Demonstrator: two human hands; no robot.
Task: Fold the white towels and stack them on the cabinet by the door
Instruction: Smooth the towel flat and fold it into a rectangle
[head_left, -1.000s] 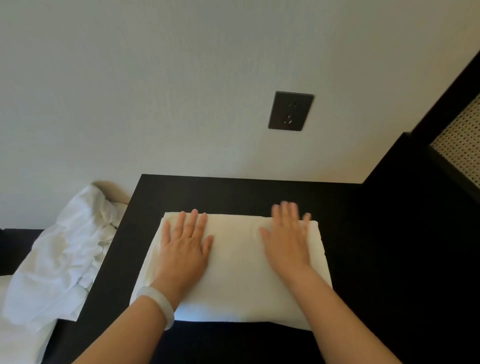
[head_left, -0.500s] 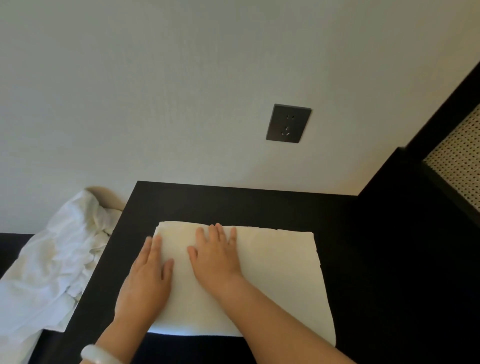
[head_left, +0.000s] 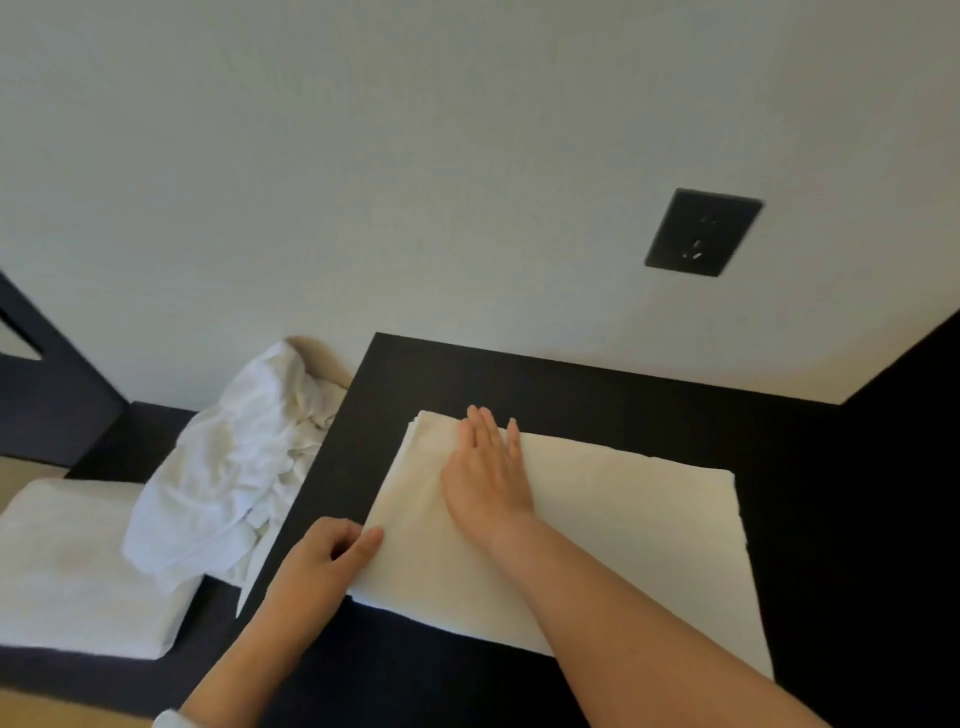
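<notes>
A folded white towel (head_left: 623, 525) lies flat on the black cabinet top (head_left: 597, 395). My right hand (head_left: 485, 473) presses flat on the towel's left part, fingers straight and pointing to the wall. My left hand (head_left: 324, 558) is at the towel's near left corner, fingers curled and thumb on the towel's edge, pinching it. A crumpled heap of white towels (head_left: 234, 467) lies just left of the cabinet. A folded white towel (head_left: 78, 561) sits lower at the far left.
A dark wall socket (head_left: 702, 232) is on the white wall above the cabinet. A dark panel (head_left: 909, 467) borders the cabinet on the right. Dark furniture (head_left: 47, 395) stands at the far left.
My left hand slid off the towel's top to its near left corner and curled on the edge. My right hand stayed flat on the left part. The view swung left.
</notes>
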